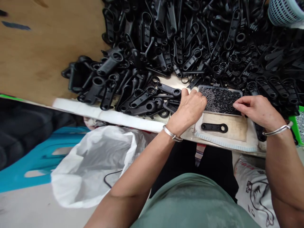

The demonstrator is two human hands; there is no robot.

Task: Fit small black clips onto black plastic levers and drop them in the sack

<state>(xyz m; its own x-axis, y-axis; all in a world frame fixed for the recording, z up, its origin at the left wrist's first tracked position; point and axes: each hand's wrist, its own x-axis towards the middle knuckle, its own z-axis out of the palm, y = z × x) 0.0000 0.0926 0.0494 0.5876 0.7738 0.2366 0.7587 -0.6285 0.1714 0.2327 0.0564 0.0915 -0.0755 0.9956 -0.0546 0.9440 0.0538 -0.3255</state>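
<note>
A shallow clear box [220, 99] holds small grey pieces on its left and small black pieces on its right. My left hand [191, 106] is at the box's left side, fingers curled; its fingertips are partly hidden, and I cannot make out what they hold. Over the box's right edge, my right hand [258, 109] has thumb and finger pinched together, anything between them too small to name. Below the box, a black plastic arm piece [214, 127] with a ring-shaped end lies flat on a worn pale board [235, 129].
A large heap of black plastic parts [166, 47] covers the table behind and left. A light blue basket [285, 12] stands at the back right, a green-edged tray [296, 126] at the right. Below the table edge hangs an open white sack [95, 164].
</note>
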